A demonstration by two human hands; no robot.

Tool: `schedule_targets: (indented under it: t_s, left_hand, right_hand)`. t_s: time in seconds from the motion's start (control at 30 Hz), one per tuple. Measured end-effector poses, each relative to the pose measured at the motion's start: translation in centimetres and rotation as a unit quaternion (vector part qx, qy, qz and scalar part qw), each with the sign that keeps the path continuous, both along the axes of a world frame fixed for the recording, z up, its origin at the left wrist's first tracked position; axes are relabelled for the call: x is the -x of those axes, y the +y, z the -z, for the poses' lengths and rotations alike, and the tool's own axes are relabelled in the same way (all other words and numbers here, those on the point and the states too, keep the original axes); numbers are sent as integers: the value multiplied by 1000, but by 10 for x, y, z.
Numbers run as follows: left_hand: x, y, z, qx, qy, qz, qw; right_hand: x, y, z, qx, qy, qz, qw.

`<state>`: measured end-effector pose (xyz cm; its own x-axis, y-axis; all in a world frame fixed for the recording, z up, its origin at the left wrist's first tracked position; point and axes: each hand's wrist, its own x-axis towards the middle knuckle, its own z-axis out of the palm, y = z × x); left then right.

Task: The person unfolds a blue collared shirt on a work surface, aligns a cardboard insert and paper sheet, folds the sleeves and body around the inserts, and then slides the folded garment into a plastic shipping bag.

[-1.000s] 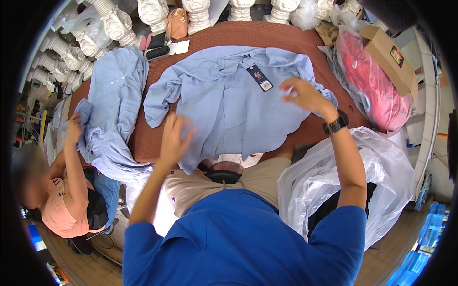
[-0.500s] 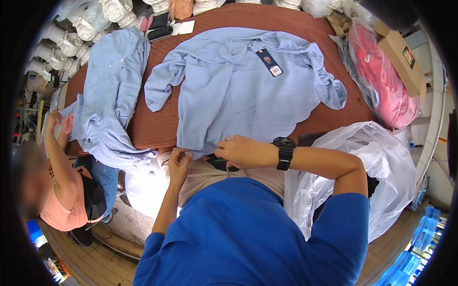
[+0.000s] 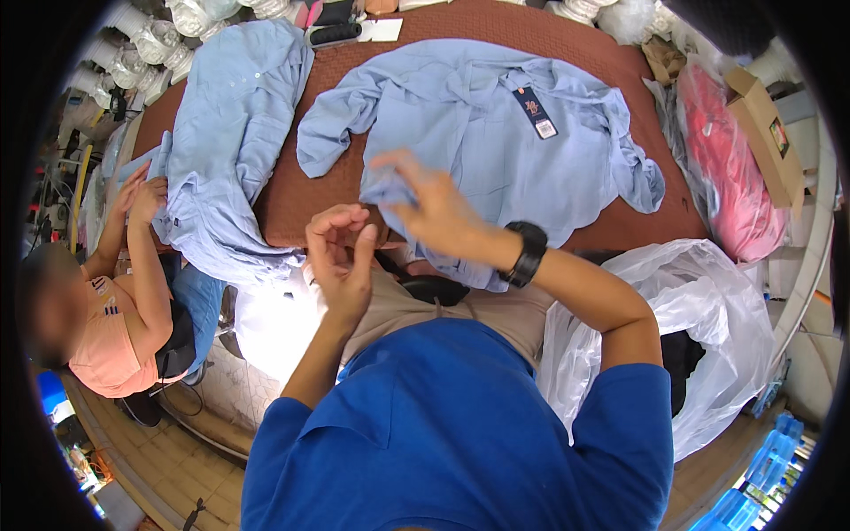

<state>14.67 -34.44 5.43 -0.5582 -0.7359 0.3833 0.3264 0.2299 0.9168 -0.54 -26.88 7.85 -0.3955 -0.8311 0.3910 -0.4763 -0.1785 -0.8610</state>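
A light blue long-sleeved shirt (image 3: 496, 133) lies spread on a brown textured cover, with a dark hang tag (image 3: 533, 113) near its collar. At the shirt's lower left corner, my right hand (image 3: 438, 212) is blurred by motion; bunched blue cloth shows between its thumb and fingers. It wears a black watch (image 3: 526, 255). Just left of that corner, my left hand (image 3: 341, 261) is raised with fingers loosely bent and thumb apart, and nothing shows in it.
Another blue shirt (image 3: 226, 142) lies at the left, where a co-worker's hands (image 3: 142, 195) hold its edge. A clear plastic bag (image 3: 660, 327) stands at my right. Pink bagged goods (image 3: 726, 168) and a cardboard box (image 3: 766, 146) sit far right. Wrapped white pieces (image 3: 159, 44) line the back left.
My right hand has moved up from the hem, and the shirt's lower left corner is lifted with it. My left hand has come off the hem and its fingers have loosened. The view has shifted.
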Motion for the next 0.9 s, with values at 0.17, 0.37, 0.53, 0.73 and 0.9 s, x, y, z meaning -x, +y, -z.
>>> schedule_targets:
  t_s: [0.17, 0.37, 0.53, 0.73, 0.9]
  left_hand:
    - [41, 34, 23, 136, -131, 69, 980]
    - [56, 46, 39, -102, -73, 128, 984]
    - [62, 19, 3, -31, -81, 98, 991]
    - [80, -30, -55, -9, -50, 179, 983]
    - [116, -69, -40, 245, -224, 1, 943]
  right_hand:
    - [71, -5, -67, -139, -125, -17, 982]
    - [125, 14, -92, -126, -307, -7, 943]
    - [187, 54, -103, -249, -88, 58, 963]
    - [214, 58, -148, -84, -316, -92, 941]
    - [224, 73, -206, -59, -178, -54, 981]
